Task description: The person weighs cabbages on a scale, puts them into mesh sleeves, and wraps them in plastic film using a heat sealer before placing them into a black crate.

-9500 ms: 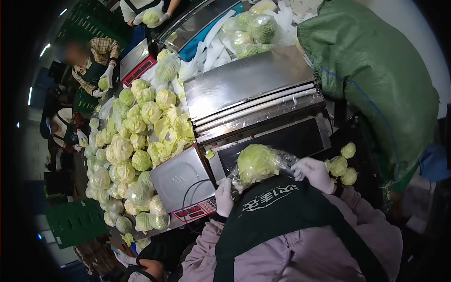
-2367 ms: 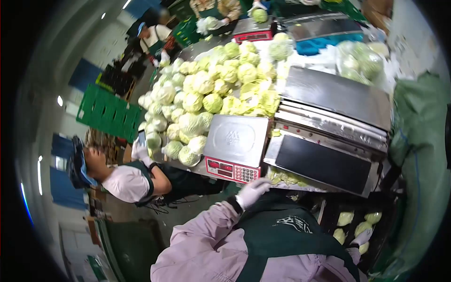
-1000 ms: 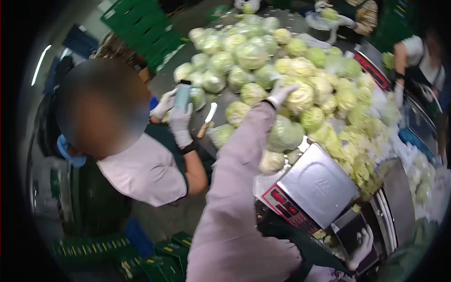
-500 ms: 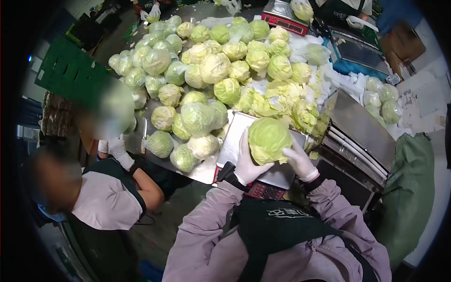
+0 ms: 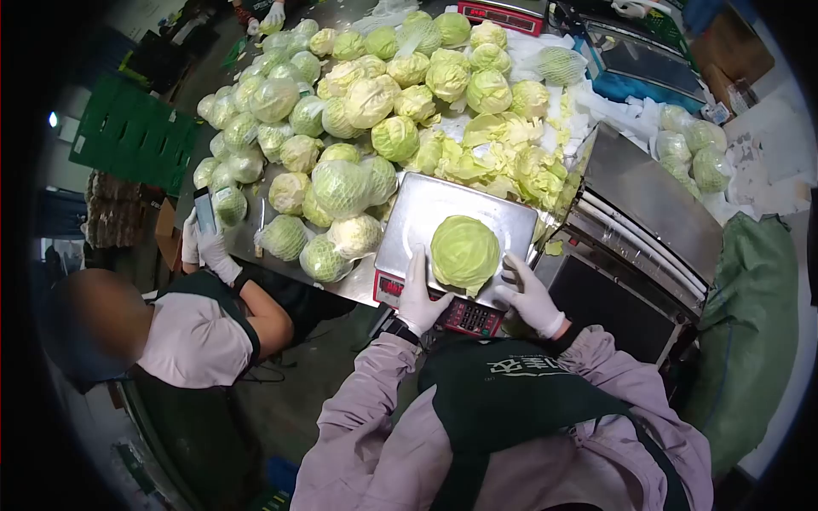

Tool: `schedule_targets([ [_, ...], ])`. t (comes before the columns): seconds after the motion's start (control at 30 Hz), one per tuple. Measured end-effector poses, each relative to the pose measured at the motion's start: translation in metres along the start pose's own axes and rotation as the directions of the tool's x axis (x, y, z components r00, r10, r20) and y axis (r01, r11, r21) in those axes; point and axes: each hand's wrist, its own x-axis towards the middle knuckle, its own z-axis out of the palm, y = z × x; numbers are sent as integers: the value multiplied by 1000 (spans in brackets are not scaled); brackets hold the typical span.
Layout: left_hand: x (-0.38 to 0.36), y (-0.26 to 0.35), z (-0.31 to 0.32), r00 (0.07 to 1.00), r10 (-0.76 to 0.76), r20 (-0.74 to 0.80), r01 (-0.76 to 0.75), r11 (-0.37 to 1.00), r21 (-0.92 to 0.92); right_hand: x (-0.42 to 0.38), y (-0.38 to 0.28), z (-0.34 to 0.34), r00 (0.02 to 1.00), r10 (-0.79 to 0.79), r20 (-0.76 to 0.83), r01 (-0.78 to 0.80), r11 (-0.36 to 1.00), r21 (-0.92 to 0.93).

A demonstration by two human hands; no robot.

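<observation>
White-gloved fingers — spread, empty — flank a cabbage on the scale, apron characters only partly legible.

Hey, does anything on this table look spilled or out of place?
Yes. Loose cabbage leaves lie heaped just beyond the scale, untidy beside the whole heads. A knife also seems left lying bare near the table edge.

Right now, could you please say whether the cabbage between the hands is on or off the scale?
On: the cabbage sits on the scale's plate, the left hand and right hand open beside it.
</observation>
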Motion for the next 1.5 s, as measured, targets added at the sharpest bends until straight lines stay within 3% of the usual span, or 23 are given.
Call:
schedule_targets([
  [0.1,-23,-6,-16,989,-106,-106,106,994,-2,-23,-9,-23,987,121,102,-134,983,127],
  [0.17,-38,-5,-29,958,-199,-207,133,946,-294,-39,-27,-36,993,51,109,-46,998,-41],
  [0.27,-62,-35,-44,896,-258,-362,219,965,-146,-60,-30,-57,993,91,79,-94,995,27],
  [0.37,-74,-41,-59,830,-359,-427,276,929,-246,-71,-27,-76,991,130,21,-130,991,12],
  [0.53,-64,-33,-64,796,-363,-485,175,905,-389,-61,-33,-80,997,40,61,-38,999,-21],
  [0.63,-38,-15,-47,833,-410,-371,121,789,-603,-33,-35,-63,999,15,41,-17,998,67],
  [0.7,-13,8,-29,842,-516,-160,235,617,-751,0,-29,-41,996,-68,-50,70,997,41],
  [0.73,0,29,-19,814,-581,16,362,485,-796,15,-40,-22,999,31,-29,-31,999,-17],
  [0.77,8,41,-3,852,-524,7,326,520,-790,25,-49,-13,991,131,-33,-133,988,-78],
  [0.8,12,30,12,847,-506,165,449,515,-730,54,-1,-23,927,-143,347,347,682,-644],
  [0.83,19,43,17,897,-429,108,386,637,-668,53,-6,0,973,-169,156,212,920,-331],
  [0.87,30,68,14,942,-328,73,287,673,-681,43,-21,6,997,-73,14,72,900,-430],
  [0.9,37,87,6,956,-281,86,258,662,-704,57,4,1,994,-112,18,113,971,-209],
  [0.93,43,94,5,955,-259,147,284,647,-707,35,-33,-13,993,-102,59,100,994,37],
  [1.03,71,155,16,983,-8,183,130,735,-665,-19,-88,-71,996,-54,-73,50,997,-60],
  [1.07,84,185,28,977,26,212,130,716,-686,-20,-74,-93,979,-159,-130,180,969,172],
  [1.13,120,220,71,958,172,228,12,775,-632,-43,-105,-153,958,-184,-220,225,959,175],
  [1.17,137,246,96,943,180,279,56,743,-667,-57,-124,-186,948,-150,-281,153,988,-11],
  [1.2,153,271,122,917,259,304,34,707,-706,-62,-123,-218,923,-128,-363,140,990,7],
  [1.27,183,301,187,921,277,275,-14,727,-686,-69,-121,-287,898,-138,-417,118,990,-73],
  [1.3,192,319,208,916,291,276,-55,772,-633,-71,-118,-314,903,-131,-409,177,981,77],
  [1.47,208,330,288,844,231,484,146,771,-621,-79,-81,-387,887,52,-459,-118,986,-118],
  [1.5,201,336,277,849,269,455,53,814,-579,-80,-70,-384,884,-63,-464,28,996,-82],
])
